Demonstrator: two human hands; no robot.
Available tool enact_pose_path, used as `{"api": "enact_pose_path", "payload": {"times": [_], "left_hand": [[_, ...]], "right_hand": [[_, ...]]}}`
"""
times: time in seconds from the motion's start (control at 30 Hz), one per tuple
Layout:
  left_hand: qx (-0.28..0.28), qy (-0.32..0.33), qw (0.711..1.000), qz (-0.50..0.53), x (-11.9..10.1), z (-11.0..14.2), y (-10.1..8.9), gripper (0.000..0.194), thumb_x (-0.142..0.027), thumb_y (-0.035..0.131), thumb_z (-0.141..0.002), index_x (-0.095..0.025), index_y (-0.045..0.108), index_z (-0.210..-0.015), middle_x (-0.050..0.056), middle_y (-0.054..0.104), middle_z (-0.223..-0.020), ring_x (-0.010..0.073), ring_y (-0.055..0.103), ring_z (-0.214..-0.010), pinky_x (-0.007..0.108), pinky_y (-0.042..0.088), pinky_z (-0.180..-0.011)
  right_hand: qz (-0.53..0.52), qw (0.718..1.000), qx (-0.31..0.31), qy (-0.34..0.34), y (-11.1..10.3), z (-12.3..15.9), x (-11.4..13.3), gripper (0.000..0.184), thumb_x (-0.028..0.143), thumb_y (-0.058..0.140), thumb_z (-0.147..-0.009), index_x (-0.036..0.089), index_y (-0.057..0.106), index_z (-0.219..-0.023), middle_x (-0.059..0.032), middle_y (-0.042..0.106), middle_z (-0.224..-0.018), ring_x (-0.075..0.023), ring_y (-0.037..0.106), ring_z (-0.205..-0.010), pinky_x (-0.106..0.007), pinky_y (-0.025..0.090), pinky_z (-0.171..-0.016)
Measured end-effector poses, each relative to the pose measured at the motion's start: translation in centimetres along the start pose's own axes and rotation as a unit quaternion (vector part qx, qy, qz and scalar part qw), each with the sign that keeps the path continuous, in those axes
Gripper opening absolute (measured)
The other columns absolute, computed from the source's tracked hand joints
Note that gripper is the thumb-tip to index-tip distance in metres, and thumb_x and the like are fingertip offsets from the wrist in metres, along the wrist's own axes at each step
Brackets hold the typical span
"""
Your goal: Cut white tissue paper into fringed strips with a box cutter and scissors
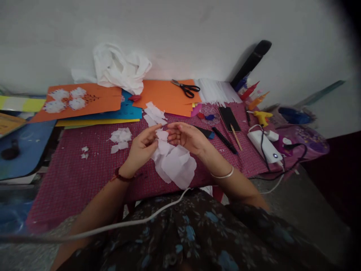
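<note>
My left hand and my right hand face each other over the table, fingers loosely curved and apart. Between them is a small white paper piece; I cannot tell whether the fingertips touch it. Below it, near the table's front edge, lies a pile of white tissue paper sheets. Torn white paper strips lie just beyond the fingertips. Left of my left hand is a small heap of torn white paper, with tiny scraps farther left.
Scissors rest on orange paper at the back. Left of them are an orange card with white flowers and a crumpled white cloth. A phone, marker, yellow glue gun and white power bank lie right.
</note>
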State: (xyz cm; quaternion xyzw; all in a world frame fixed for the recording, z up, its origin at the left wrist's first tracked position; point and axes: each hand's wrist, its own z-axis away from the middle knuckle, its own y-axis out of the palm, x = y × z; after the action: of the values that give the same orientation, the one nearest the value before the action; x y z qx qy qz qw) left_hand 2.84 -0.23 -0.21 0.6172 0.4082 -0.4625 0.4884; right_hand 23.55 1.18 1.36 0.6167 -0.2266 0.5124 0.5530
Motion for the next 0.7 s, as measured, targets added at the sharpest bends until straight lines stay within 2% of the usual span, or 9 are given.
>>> {"api": "enact_pose_path", "payload": {"times": [0.1, 0.17, 0.27, 0.33, 0.43, 0.53, 0.63, 0.7], "left_hand": [[0.017, -0.062, 0.994, 0.092, 0.4, -0.4, 0.6, 0.053, -0.010, 0.084, -0.066, -0.022, 0.074, -0.117, 0.001, 0.073, -0.079, 0.0115, 0.062, -0.061, 0.020, 0.046, -0.055], [0.008, -0.099, 0.987, 0.129, 0.6, -0.5, 1.0, 0.053, -0.011, 0.084, -0.064, -0.021, 0.073, -0.115, 0.000, 0.073, -0.077, 0.0098, 0.060, -0.056, 0.019, 0.043, -0.050], [-0.010, -0.117, 0.982, 0.147, 0.8, -0.6, 1.2, 0.054, -0.009, 0.083, -0.062, -0.019, 0.071, -0.114, -0.003, 0.071, -0.074, 0.0077, 0.057, -0.051, 0.018, 0.041, -0.047], [-0.022, -0.100, 0.984, 0.147, 0.9, -0.5, 1.4, 0.054, -0.008, 0.082, -0.062, -0.019, 0.070, -0.113, -0.004, 0.070, -0.072, 0.0080, 0.058, -0.053, 0.018, 0.042, -0.049], [-0.050, -0.066, 0.986, 0.143, 0.4, -0.4, 1.4, 0.053, -0.007, 0.080, -0.063, -0.019, 0.069, -0.113, -0.005, 0.069, -0.071, 0.0084, 0.059, -0.056, 0.019, 0.044, -0.053], [-0.071, -0.041, 0.987, 0.137, -0.8, -0.2, 0.9, 0.051, -0.009, 0.080, -0.067, -0.020, 0.067, -0.115, -0.005, 0.067, -0.071, 0.0087, 0.059, -0.058, 0.020, 0.045, -0.056], [-0.065, -0.026, 0.990, 0.122, -2.0, 0.1, -0.5, 0.050, -0.010, 0.080, -0.070, -0.019, 0.067, -0.117, -0.004, 0.066, -0.072, 0.0087, 0.057, -0.058, 0.020, 0.044, -0.055], [-0.066, -0.017, 0.992, 0.108, -2.5, 0.3, -1.8, 0.049, -0.009, 0.080, -0.071, -0.019, 0.068, -0.118, -0.004, 0.065, -0.071, 0.0085, 0.056, -0.058, 0.020, 0.043, -0.055]], "right_hand": [[0.101, 0.994, -0.017, -0.032, -0.7, 0.5, -0.9, 0.021, 0.027, 0.067, -0.081, 0.022, 0.068, -0.102, -0.0016, 0.075, -0.092, -0.0157, 0.069, -0.079, -0.031, 0.057, -0.076], [0.217, 0.974, -0.025, -0.054, -0.9, 0.8, -1.7, 0.024, 0.015, 0.064, -0.075, 0.021, 0.066, -0.098, -0.0007, 0.071, -0.090, -0.0161, 0.067, -0.081, -0.032, 0.055, -0.080], [0.324, 0.943, -0.011, -0.080, -0.5, 1.5, -2.6, 0.036, 0.014, 0.065, -0.076, 0.022, 0.061, -0.111, -0.0012, 0.068, -0.096, -0.0183, 0.066, -0.086, -0.036, 0.054, -0.083], [0.320, 0.941, -0.020, -0.110, 0.3, 1.9, -2.9, 0.048, 0.021, 0.069, -0.079, 0.026, 0.052, -0.123, -0.0026, 0.066, -0.107, -0.0184, 0.066, -0.088, -0.036, 0.055, -0.082], [0.289, 0.944, -0.032, -0.155, 1.9, 1.9, -2.7, 0.057, 0.028, 0.077, -0.077, 0.030, 0.045, -0.124, -0.0039, 0.062, -0.117, -0.0178, 0.066, -0.090, -0.035, 0.056, -0.082], [0.281, 0.947, -0.019, -0.154, 3.6, 0.8, -2.2, 0.041, 0.031, 0.077, -0.079, 0.029, 0.052, -0.112, -0.0025, 0.062, -0.110, -0.0178, 0.064, -0.089, -0.035, 0.055, -0.082], [0.282, 0.946, -0.038, -0.155, 5.4, -1.0, -2.2, 0.020, 0.036, 0.072, -0.082, 0.026, 0.060, -0.095, -0.0010, 0.064, -0.096, -0.0183, 0.061, -0.088, -0.035, 0.053, -0.083], [0.264, 0.951, -0.049, -0.152, 6.4, -2.4, -2.5, 0.018, 0.041, 0.070, -0.085, 0.025, 0.061, -0.086, 0.0000, 0.063, -0.087, -0.0180, 0.058, -0.084, -0.035, 0.052, -0.082]]}}
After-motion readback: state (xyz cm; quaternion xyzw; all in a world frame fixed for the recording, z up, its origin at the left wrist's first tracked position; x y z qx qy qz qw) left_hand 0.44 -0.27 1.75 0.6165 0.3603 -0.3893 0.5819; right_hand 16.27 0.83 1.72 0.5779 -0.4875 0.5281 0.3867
